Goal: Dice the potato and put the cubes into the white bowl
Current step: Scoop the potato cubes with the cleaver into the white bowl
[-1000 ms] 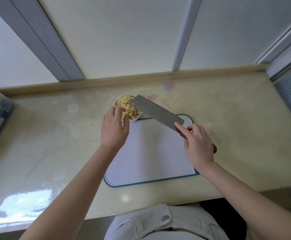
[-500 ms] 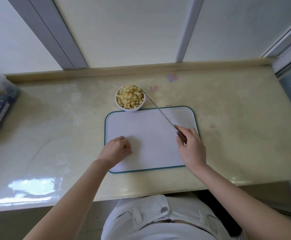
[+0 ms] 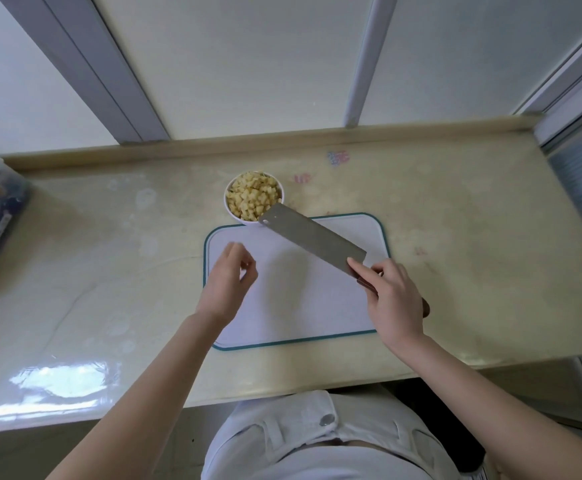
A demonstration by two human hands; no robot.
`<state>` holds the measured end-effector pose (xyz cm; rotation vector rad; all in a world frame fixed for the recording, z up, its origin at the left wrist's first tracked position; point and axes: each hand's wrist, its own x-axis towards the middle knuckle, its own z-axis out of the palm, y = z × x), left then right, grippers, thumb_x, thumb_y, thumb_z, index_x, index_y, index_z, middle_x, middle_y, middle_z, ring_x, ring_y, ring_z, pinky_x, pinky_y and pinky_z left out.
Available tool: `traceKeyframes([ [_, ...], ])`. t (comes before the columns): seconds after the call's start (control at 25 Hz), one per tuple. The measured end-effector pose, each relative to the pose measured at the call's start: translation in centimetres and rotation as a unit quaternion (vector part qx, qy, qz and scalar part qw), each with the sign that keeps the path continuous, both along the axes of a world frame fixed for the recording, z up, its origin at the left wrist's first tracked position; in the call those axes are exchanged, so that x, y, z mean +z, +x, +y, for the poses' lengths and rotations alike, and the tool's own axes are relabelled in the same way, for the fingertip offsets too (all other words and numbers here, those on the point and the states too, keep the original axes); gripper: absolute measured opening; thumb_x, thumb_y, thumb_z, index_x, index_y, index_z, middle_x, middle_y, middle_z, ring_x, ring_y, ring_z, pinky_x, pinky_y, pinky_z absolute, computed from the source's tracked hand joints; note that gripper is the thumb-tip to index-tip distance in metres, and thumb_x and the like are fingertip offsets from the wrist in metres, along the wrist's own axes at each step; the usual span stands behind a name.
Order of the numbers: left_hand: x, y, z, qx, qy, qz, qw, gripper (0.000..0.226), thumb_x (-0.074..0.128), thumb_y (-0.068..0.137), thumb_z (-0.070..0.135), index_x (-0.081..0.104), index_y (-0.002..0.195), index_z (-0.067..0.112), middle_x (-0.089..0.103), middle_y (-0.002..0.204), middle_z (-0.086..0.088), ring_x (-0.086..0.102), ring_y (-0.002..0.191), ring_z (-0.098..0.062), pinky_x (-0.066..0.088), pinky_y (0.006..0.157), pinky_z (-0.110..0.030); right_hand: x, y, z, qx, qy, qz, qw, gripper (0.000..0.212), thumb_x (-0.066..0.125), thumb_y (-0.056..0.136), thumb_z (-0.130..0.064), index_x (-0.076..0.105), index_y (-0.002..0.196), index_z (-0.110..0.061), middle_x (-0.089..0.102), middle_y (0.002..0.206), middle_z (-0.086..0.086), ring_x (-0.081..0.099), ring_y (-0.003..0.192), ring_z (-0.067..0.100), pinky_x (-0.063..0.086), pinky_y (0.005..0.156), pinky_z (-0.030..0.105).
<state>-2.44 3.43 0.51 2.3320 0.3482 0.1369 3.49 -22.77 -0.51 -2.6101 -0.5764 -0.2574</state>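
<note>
Cubes (image 3: 253, 194) heaped in the bowl (image 3: 228, 206) just behind the board (image 3: 300, 306), and the board looks bare, so I'd call this all but done! Right hand (image 3: 391, 296) grips the knife (image 3: 312, 240); left hand (image 3: 227, 285) hovers loosely curled, nothing held

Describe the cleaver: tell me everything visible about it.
The cleaver has a broad rectangular blade, dull grey metal by its look, with a small hole at its far corner. Its dark handle is mostly hidden inside the right hand, which grips it with the forefinger laid on the blade. It slants across the cutting board, flat face turned up toward the camera. Its far end overlaps the near rim of the white bowl; whether they touch cannot be told.
</note>
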Motion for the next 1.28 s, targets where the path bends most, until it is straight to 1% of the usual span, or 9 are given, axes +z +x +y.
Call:
traceKeyframes([
  [0.12, 3.5, 2.7, -0.7, 0.064, -0.051, -0.095, 0.992, 0.016, 0.059, 0.084, -0.003, 0.051, 0.081, 0.01, 0.053, 0.079, 0.002, 0.049, 0.072, -0.014, 0.041, 0.067, -0.019, -0.1, 0.2, -0.2, 0.012, -0.013, -0.012, 1.0, 0.061, 0.077, 0.064, 0.016, 0.072, 0.112, -0.022, 0.055, 0.078, 0.003, 0.054, 0.067, 0.025, 0.034, 0.055, 0.023],
  [0.24, 4.4, 4.8, 0.1, 0.053, -0.042, -0.126, 0.99, 0.011, 0.061, 0.084, -0.003, 0.064, 0.088, 0.007, 0.061, 0.083, -0.003, 0.056, 0.07, -0.012, 0.045, 0.069, -0.013, 0.2, 0.4, -0.3, 0.027, -0.022, -0.027, 0.999, 0.066, 0.075, 0.06, 0.02, 0.073, 0.112, -0.021, 0.055, 0.078, 0.003, 0.054, 0.067, 0.024, 0.034, 0.056, 0.022],
  [0.36, 3.5, 5.9, 1.1, 0.024, -0.006, -0.065, 0.998, 0.01, 0.065, 0.082, -0.001, 0.072, 0.086, 0.005, 0.062, 0.085, -0.008, 0.056, 0.068, -0.013, 0.043, 0.066, -0.007, 0.7, 0.8, -0.4, 0.042, -0.045, -0.044, 0.997, 0.074, 0.072, 0.055, 0.024, 0.073, 0.112, -0.022, 0.055, 0.077, 0.004, 0.055, 0.068, 0.025, 0.038, 0.055, 0.026],
  [0.56, 2.5, 6.5, 1.4, 0.077, 0.023, 0.051, 0.995, 0.012, 0.065, 0.081, 0.018, 0.066, 0.091, 0.012, 0.058, 0.091, -0.002, 0.053, 0.08, -0.012, 0.036, 0.069, -0.018, 1.4, 1.1, -0.2, 0.054, -0.071, -0.057, 0.994, 0.077, 0.07, 0.052, 0.026, 0.073, 0.111, -0.024, 0.055, 0.076, 0.004, 0.054, 0.067, 0.024, 0.031, 0.059, 0.023],
  [0.76, 2.9, 7.4, 1.9, 0.082, -0.021, 0.126, 0.988, 0.018, 0.06, 0.084, 0.016, 0.064, 0.1, 0.009, 0.069, 0.086, -0.004, 0.063, 0.08, -0.017, 0.047, 0.07, -0.024, 1.5, 1.6, -0.2, 0.05, -0.074, -0.063, 0.994, 0.076, 0.069, 0.053, 0.026, 0.073, 0.111, -0.024, 0.055, 0.076, 0.004, 0.051, 0.068, 0.024, 0.032, 0.06, 0.024],
  [0.84, 2.9, 7.7, 2.1, 0.079, -0.042, 0.117, 0.989, 0.013, 0.057, 0.085, 0.009, 0.067, 0.093, 0.007, 0.07, 0.084, -0.008, 0.065, 0.07, -0.017, 0.049, 0.065, -0.02, 1.4, 1.7, -0.4, 0.045, -0.074, -0.063, 0.994, 0.075, 0.069, 0.054, 0.025, 0.073, 0.111, -0.024, 0.056, 0.077, 0.004, 0.052, 0.069, 0.024, 0.033, 0.06, 0.025],
  [1.0, 3.1, 8.9, 2.4, 0.1, -0.025, 0.039, 0.994, 0.011, 0.056, 0.087, 0.002, 0.067, 0.089, 0.002, 0.065, 0.082, -0.009, 0.058, 0.075, -0.019, 0.038, 0.064, -0.018, 0.8, 1.6, -1.1, 0.019, -0.056, -0.034, 0.998, 0.076, 0.069, 0.055, 0.024, 0.071, 0.116, -0.021, 0.057, 0.081, 0.005, 0.053, 0.074, 0.023, 0.041, 0.058, 0.027],
  [1.12, 3.8, 10.4, 2.7, 0.092, 0.023, -0.006, 0.995, 0.007, 0.06, 0.087, 0.004, 0.066, 0.087, 0.002, 0.062, 0.079, -0.006, 0.054, 0.071, -0.017, 0.031, 0.055, -0.013, -0.1, 1.7, -1.7, -0.023, -0.044, -0.001, 0.999, 0.076, 0.07, 0.055, 0.024, 0.069, 0.118, -0.018, 0.056, 0.082, 0.007, 0.052, 0.072, 0.026, 0.043, 0.056, 0.031],
  [1.28, 3.4, 12.4, 3.4, 0.054, 0.123, -0.014, 0.991, 0.008, 0.058, 0.087, 0.003, 0.066, 0.088, 0.001, 0.062, 0.089, -0.011, 0.053, 0.086, -0.026, 0.032, 0.063, -0.025, -0.6, 1.7, -2.7, -0.006, -0.103, -0.001, 0.995, 0.082, 0.073, 0.05, 0.025, 0.069, 0.119, -0.018, 0.057, 0.082, 0.01, 0.055, 0.07, 0.03, 0.046, 0.056, 0.034],
])
